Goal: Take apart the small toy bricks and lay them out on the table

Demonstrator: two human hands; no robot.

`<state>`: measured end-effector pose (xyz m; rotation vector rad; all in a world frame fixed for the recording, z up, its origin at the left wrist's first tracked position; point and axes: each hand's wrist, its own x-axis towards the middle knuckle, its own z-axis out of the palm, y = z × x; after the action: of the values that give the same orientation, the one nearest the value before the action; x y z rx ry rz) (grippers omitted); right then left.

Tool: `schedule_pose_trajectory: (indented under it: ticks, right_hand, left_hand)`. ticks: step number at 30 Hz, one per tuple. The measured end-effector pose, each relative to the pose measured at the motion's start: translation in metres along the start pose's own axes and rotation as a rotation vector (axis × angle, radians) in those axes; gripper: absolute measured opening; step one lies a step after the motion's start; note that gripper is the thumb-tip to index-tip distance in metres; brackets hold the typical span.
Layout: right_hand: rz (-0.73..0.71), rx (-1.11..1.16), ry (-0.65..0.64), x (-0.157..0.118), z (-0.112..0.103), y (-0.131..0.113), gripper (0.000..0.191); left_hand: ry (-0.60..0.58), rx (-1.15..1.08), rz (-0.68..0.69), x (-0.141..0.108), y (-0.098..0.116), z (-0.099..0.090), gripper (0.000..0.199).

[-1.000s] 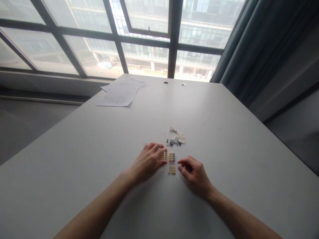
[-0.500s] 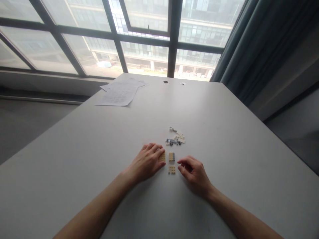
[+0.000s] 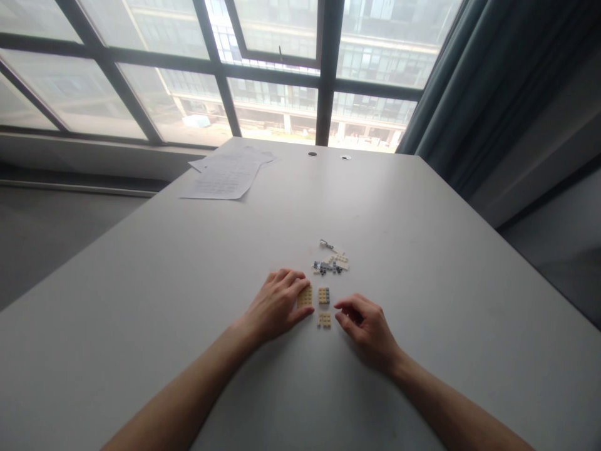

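Note:
My left hand (image 3: 282,299) rests on the table with thumb and fingers apart around a tan studded toy brick plate (image 3: 305,296). Whether the fingertips touch its edges is hard to tell. Just right of it stands a tan and grey brick block (image 3: 323,295). Nearer to me are small tan brick pieces (image 3: 325,321). My right hand (image 3: 364,319) hovers or rests beside these blocks, its fingers curled and a gap between thumb and index finger. Nothing shows in it. Beyond both hands is a loose group of white and grey brick pieces (image 3: 331,266).
Farther off on the white table (image 3: 375,213) lies a longer grey and white piece (image 3: 331,246). Printed sheets of paper (image 3: 225,175) are spread at the far left. Two round cable holes sit near the far edge, below the windows. A dark curtain (image 3: 474,81) hangs at right.
The thumb and fingers of my left hand have spread slightly, and more of the tan plate shows between them. My right hand and the other pieces look still.

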<state>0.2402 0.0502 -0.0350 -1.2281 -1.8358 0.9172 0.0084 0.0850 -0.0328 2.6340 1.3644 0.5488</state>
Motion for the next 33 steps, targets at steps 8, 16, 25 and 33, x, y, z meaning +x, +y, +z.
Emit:
schedule_pose_trajectory:
  ticks: [8,16,25,33]
  right_hand:
    - [-0.001,-0.003,-0.006,0.000,0.000,0.002,0.010]
    - [-0.004,-0.003,-0.008,0.000,0.000,0.000,0.010]
    - [0.032,0.050,0.031,0.000,0.000,0.002,0.012]
    - [0.217,0.594,-0.053,0.005,0.005,-0.020,0.023]
  left_hand:
    - [-0.024,0.002,-0.013,-0.001,0.000,-0.001,0.041]
    - [-0.021,-0.011,-0.003,0.002,0.005,-0.001,0.039]
    - [0.196,-0.054,0.019,0.001,0.008,-0.006,0.040]
    - [0.417,-0.035,0.135,0.000,0.037,-0.014,0.043]
